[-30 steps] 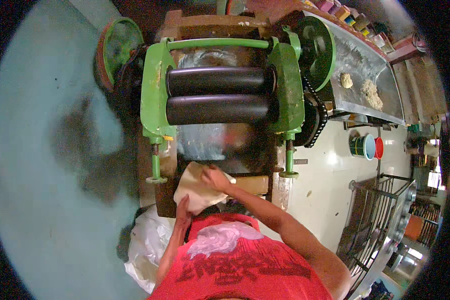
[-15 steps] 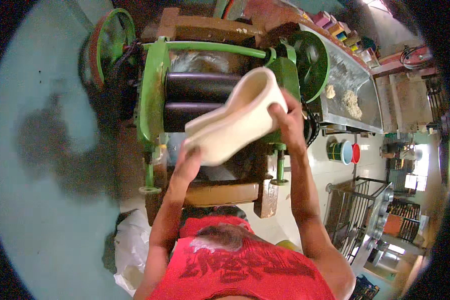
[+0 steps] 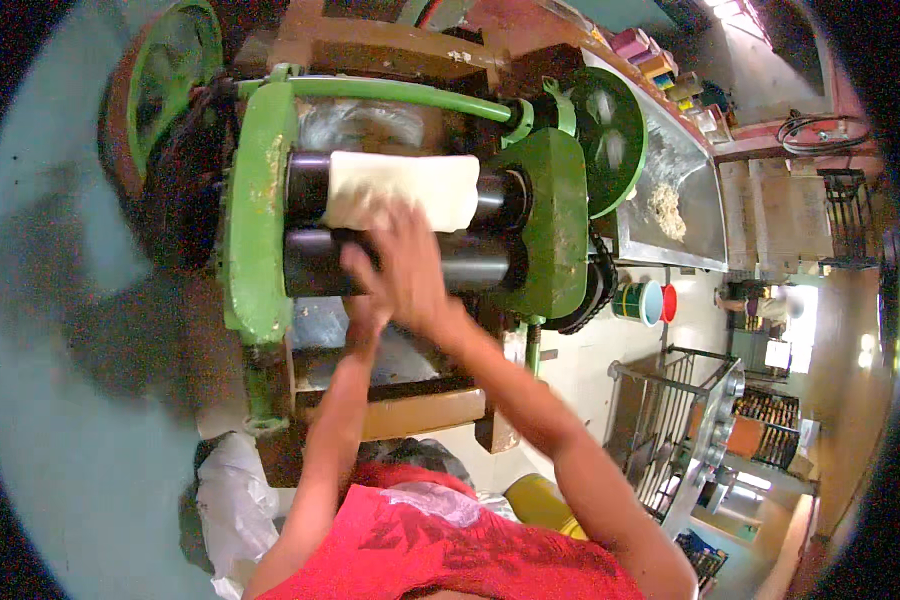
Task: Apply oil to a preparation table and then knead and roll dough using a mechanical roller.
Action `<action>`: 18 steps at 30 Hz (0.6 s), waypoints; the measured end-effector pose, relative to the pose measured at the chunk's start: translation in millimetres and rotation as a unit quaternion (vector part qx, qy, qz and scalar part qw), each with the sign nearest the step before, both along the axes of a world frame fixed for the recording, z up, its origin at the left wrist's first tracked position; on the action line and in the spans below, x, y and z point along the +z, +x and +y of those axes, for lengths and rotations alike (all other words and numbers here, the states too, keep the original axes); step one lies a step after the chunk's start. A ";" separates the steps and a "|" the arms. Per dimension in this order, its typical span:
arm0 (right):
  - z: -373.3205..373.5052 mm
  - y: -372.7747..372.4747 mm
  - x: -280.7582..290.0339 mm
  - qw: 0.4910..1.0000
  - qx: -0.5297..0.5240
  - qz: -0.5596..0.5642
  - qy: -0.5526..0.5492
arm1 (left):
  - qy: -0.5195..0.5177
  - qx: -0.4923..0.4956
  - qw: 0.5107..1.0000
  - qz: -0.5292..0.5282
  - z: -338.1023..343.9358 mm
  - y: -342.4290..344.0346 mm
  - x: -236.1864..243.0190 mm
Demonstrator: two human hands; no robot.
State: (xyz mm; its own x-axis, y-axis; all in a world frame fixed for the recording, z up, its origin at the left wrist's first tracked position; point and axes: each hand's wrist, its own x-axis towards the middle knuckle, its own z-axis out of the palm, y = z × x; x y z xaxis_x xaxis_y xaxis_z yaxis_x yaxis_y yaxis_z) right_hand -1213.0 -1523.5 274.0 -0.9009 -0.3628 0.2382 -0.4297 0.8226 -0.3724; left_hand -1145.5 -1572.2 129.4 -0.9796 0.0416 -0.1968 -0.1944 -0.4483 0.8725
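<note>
A thick folded slab of pale dough (image 3: 440, 185) lies across the two dark metal rollers (image 3: 475, 268) of a green-framed dough roller machine (image 3: 555, 225), mostly on the farther one. My right hand (image 3: 410, 270) reaches over the near roller, its outstretched fingers blurred against the near edge of the dough. My left hand (image 3: 366, 305) is beside and partly beneath the right one, above the near roller. The right hand hides most of the left hand's fingers, so their grip does not show.
Green wheels (image 3: 610, 140) flank the machine, with a dark chain (image 3: 602, 285) on its right side. A metal trough (image 3: 705, 205) with dough scraps (image 3: 667, 212) stands farther right. Buckets (image 3: 638, 303) and a barred metal rack (image 3: 670, 415) are on the floor. A white sack (image 3: 232, 500) lies lower left.
The dough, held up in both hands before, is now down on the rollers. Both hands have come together above the near roller, the right one moving left. The view has shifted slightly.
</note>
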 end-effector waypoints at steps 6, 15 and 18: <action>62.9 244.1 -46.4 0.943 0.069 -0.322 0.050 | 0.183 0.176 0.967 0.013 18.3 -41.7 -20.8; 186.9 312.4 -67.2 0.910 -0.115 -0.397 0.032 | 0.071 0.264 0.961 0.035 8.3 -52.3 -92.4; 183.5 290.2 -76.5 0.938 -0.052 -0.343 -0.012 | 0.566 0.117 0.811 -0.091 -13.8 4.8 -103.8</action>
State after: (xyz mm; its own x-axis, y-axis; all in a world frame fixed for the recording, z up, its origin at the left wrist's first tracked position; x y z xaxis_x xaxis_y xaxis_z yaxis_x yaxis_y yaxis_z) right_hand -922.8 -1340.0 197.5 -0.8754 -0.2657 -0.4039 0.0011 0.8344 -0.5512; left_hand -1140.7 -1586.0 25.7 -0.9454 0.1133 -0.3055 -0.0673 -0.9853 -0.1571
